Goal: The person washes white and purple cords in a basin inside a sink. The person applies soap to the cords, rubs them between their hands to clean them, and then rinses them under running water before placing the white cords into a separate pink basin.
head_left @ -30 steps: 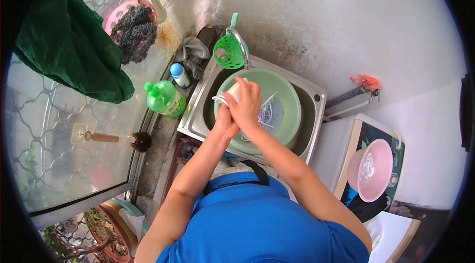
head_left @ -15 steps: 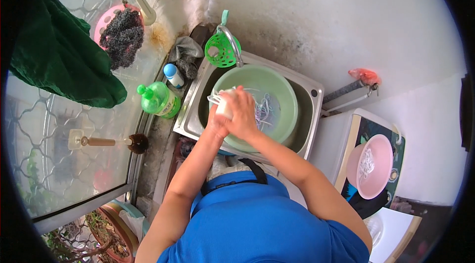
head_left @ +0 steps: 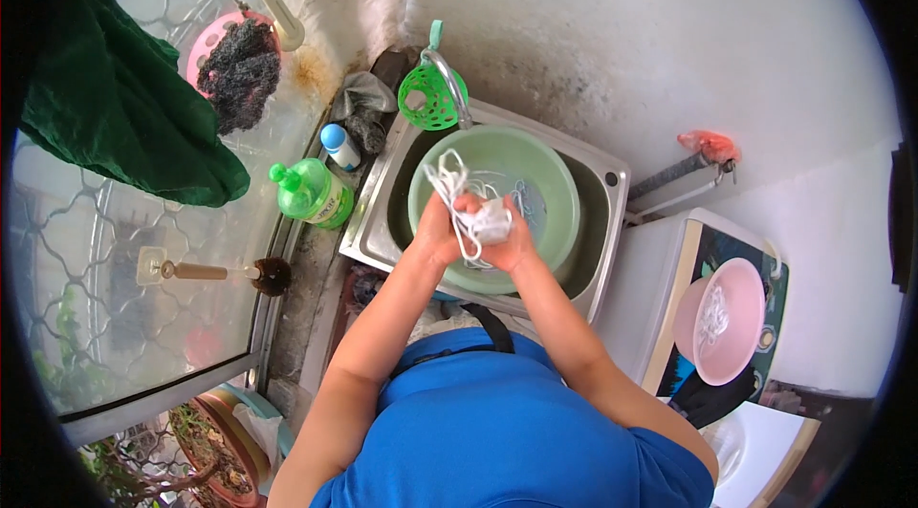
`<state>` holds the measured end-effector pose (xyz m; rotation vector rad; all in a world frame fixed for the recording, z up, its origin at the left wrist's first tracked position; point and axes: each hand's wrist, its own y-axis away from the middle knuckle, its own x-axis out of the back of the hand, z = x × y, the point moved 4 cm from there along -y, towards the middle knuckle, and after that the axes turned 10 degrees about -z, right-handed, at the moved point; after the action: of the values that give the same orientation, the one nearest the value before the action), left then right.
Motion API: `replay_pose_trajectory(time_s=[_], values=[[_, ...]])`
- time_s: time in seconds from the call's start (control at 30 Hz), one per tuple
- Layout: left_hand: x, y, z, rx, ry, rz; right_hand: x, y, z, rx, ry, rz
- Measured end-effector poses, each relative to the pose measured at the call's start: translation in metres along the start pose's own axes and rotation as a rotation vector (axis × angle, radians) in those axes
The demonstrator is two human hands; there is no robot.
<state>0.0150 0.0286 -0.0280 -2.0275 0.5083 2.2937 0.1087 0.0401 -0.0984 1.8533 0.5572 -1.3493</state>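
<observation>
Over the light green basin my two hands are close together, wet-looking and partly curled. My left hand grips a bundle of white cords, whose loops stick up past the fingers and dangle below. My right hand is closed around a smooth white lump against the same bundle; whether it is soap or wadded cord I cannot tell. More thin pale cords lie in the shallow water at the basin's bottom.
The basin sits in a steel sink under a curved tap with a green strainer basket. At left stand a green bottle and a blue-capped bottle. A pink basin with white cords rests at right.
My hands have gone from pressed together around the white lump to side by side and opened upward. The cord bundle now shows spread between them, with loops raised.
</observation>
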Motion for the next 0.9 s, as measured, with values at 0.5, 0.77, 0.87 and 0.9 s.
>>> replay_pose_trajectory(time_s=[0.5,0.77,0.87,0.9], values=[[0.053,0.002,0.023,0.035,-0.011,-0.143,-0.108,0.006,-0.026,0.18,1.039,-0.377],[0.017,0.002,0.009,-0.137,-0.198,0.069,-0.103,0.004,-0.007,0.827,2.104,0.378],[0.009,0.002,0.01,-0.175,-0.148,-0.017,-0.109,0.01,0.004,0.894,2.035,0.291],[0.012,0.003,0.015,-0.195,-0.089,-0.143,-0.112,0.021,0.014,0.913,2.139,0.172]])
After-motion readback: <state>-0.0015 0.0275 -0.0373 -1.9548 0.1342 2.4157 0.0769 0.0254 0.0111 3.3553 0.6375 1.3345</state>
